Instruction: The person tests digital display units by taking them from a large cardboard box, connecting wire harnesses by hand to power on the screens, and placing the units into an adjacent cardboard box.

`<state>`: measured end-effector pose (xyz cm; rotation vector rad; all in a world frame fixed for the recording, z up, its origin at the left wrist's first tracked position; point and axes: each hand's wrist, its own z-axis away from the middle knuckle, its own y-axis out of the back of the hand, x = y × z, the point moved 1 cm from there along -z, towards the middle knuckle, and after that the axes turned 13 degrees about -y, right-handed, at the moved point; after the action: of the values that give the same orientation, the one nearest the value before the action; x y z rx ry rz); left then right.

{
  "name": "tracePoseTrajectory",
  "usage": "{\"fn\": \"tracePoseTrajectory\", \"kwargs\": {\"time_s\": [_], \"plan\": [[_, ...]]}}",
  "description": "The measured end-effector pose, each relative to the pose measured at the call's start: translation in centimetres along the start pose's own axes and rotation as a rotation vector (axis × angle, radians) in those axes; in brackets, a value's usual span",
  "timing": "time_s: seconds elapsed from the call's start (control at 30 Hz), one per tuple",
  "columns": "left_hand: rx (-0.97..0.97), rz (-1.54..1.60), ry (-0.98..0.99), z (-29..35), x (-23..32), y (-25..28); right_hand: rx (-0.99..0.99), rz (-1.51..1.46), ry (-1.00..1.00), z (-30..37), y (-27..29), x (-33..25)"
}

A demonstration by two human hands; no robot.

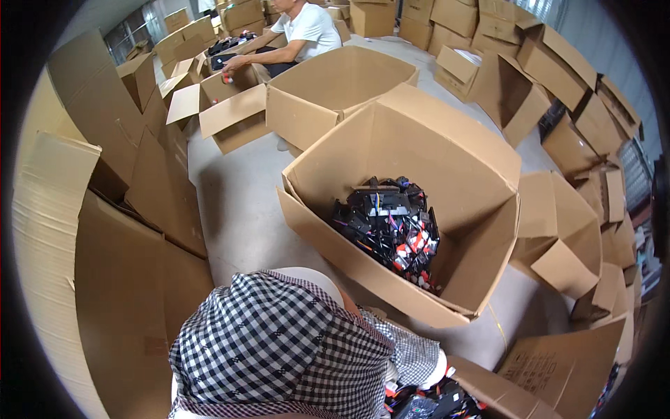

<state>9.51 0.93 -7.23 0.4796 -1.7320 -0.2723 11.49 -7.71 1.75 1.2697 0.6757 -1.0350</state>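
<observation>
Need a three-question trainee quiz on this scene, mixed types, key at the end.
1. Multiple choice: what lies in the large open brown cardboard box at the centre?
A) green glass bottles
B) a heap of black parts mixed with red and white pieces
C) folded yellow towels

2. True or false: the person in the white short-sleeved shirt is beyond that box, toward the top of the picture.

3. Fill in: the black-and-white fabric at the lower edge has a ____ pattern.

Key: 1. B; 2. True; 3. checked
</observation>
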Motion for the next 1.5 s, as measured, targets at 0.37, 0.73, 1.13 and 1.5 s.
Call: {"fn": "tracePoseTrajectory", "kwargs": {"time_s": [0.37,0.73,1.13,1.5], "plan": [[-0.239,0.017,0.138,8.6,4.6,0.8,-0.191,-0.079,-0.056,-1.6,1.0,0.4],[-0.633,0.554,0.33,8.1,4.2,0.0,0.344,-0.13,-0.34,14.1,-2.3,4.4],[-0.526,0.288,0.325,7.7,7.0,1.6,0.489,0.298,-0.235,13.9,-5.8,6.6],[-0.446,0.267,0.38,7.5,5.2,2.1,1.225,0.104,-0.481,19.8,-0.2,3.2]]}}
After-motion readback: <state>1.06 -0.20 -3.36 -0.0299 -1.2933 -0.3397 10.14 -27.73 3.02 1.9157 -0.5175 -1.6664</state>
